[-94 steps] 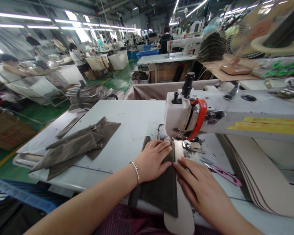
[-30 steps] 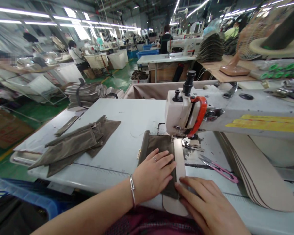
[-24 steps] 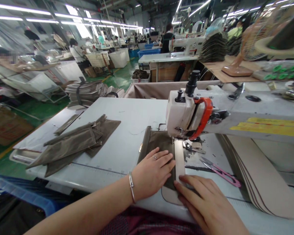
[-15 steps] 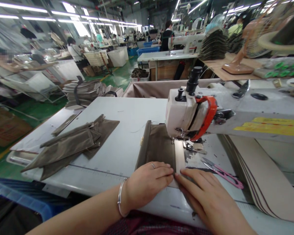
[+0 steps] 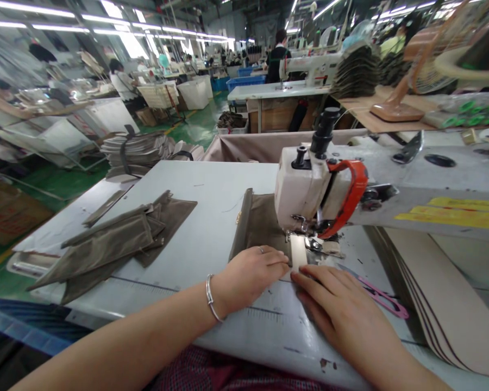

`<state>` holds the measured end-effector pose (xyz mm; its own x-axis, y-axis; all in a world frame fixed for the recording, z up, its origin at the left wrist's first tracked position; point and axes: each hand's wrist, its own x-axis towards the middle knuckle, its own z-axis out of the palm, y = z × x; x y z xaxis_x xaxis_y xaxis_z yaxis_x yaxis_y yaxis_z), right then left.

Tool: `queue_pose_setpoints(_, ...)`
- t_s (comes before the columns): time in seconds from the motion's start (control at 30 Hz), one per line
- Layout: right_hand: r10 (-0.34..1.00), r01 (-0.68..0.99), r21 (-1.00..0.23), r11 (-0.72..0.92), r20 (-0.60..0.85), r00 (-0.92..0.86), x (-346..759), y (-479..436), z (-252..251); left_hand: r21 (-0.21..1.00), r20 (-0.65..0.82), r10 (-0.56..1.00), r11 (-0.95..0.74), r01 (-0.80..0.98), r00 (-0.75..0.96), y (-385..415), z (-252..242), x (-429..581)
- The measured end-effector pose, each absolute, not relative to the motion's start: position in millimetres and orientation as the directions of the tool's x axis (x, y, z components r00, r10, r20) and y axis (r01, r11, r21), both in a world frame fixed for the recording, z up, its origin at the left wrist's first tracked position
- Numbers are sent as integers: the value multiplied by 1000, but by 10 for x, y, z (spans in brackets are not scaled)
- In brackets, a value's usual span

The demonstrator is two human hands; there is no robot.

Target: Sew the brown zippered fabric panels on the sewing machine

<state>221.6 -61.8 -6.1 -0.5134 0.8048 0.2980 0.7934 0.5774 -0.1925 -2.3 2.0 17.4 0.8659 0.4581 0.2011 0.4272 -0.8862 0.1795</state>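
A dark brown fabric piece [image 5: 264, 222] with a folded left edge lies under the head of the sewing machine [image 5: 297, 190]. A pale strip [image 5: 299, 251] runs along its right side, at the presser foot. My left hand [image 5: 255, 274], with a ring and a silver bangle, lies flat on the near end of the fabric, fingers stretched to the right. My right hand [image 5: 336, 298] rests with outstretched fingers on the near end of the pale strip; its fingertips almost meet the left ones. Pink-handled scissors [image 5: 385, 301] lie beside my right hand, partly hidden by it.
Several brown sewn pieces [image 5: 114, 239] lie on the left of the white table [image 5: 212, 179]. Large pale panels [image 5: 444, 293] are stacked at right, under the machine arm. A blue crate [image 5: 20, 326] stands low at left. A fan [image 5: 399, 103] and co-workers are farther back.
The fabric and pale strip have moved forward, away from me, under the machine head. Both hands have moved forward with them, and my right hand now covers more of the scissors.
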Motion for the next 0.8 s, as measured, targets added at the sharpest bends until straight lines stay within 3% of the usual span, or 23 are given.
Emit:
queue_pose_setpoints(0.5, 837, 847, -103, 521, 252, -485, 2191, -241, -63, 128, 183, 577, -817, 563, 796, 398, 92, 144)
queue_pose_setpoints(0.8, 850, 846, -159, 509, 248, -464, 2162, -175, -98, 138, 255, 636, -770, 623, 729, 454, 1, 171)
